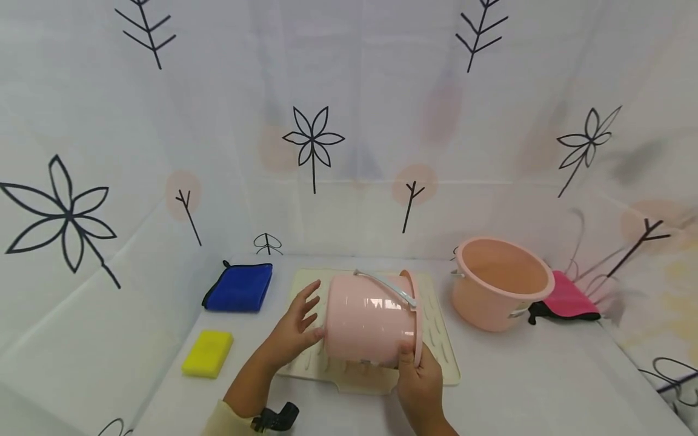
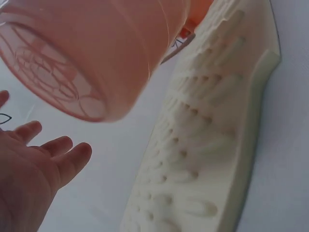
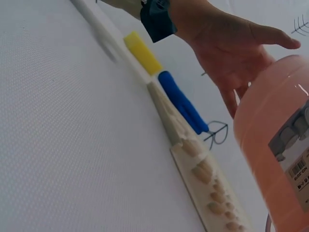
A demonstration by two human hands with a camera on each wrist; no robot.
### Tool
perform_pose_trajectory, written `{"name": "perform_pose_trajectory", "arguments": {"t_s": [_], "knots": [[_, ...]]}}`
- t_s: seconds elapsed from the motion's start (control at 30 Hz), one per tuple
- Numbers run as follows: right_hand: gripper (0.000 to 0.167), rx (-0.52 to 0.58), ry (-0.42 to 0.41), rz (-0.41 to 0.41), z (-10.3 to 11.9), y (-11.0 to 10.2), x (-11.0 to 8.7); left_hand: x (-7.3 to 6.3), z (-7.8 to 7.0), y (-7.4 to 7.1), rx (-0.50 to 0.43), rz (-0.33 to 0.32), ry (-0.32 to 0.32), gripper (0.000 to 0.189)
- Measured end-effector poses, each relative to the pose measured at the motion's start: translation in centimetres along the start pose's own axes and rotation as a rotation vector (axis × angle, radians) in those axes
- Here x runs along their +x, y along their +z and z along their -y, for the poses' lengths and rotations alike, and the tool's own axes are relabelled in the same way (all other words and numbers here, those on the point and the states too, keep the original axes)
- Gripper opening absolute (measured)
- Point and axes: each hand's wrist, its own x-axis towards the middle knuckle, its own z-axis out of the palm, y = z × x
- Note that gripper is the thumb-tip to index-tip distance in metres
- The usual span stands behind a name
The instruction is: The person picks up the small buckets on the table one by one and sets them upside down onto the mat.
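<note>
A pink plastic bucket (image 1: 371,318) lies on its side in the air above a cream ridged drying mat (image 1: 360,384), base to the left and mouth to the right. My right hand (image 1: 422,387) grips it by the rim, thumb on the outer wall. Fingers spread, my left hand (image 1: 291,333) is beside the base; in the left wrist view its fingertips (image 2: 77,154) stand apart from the bottom. The grey-white handle (image 1: 387,287) lies across the upper side. A printed label (image 3: 294,150) shows on the wall in the right wrist view.
Another pink bucket (image 1: 491,303) stands upright at the right, with a folded pink cloth (image 1: 572,297) behind it. To the left are a folded blue cloth (image 1: 240,288) and a yellow sponge (image 1: 207,354). A patterned white curtain (image 1: 354,121) closes off the back.
</note>
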Motion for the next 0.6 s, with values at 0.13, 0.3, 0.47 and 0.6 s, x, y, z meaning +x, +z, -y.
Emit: {"name": "perform_pose_trajectory", "arguments": {"t_s": [0.13,0.3,0.47,0.6], "knots": [[0.022,0.052,0.059,0.031,0.1,-0.2,0.0,0.8,-0.3,0.8,0.008,0.037,0.071,0.105],[0.033,0.142,0.102,0.066,0.0,-0.5,0.1,1.5,-0.4,1.7,0.012,0.041,0.088,0.109],[0.026,0.161,0.09,0.072,-0.1,-0.4,0.1,1.4,-0.1,2.1,-0.007,0.04,0.053,0.114],[0.023,0.151,0.068,0.084,-0.2,-0.3,0.1,1.3,0.3,2.3,-0.011,0.033,0.04,0.121]]}}
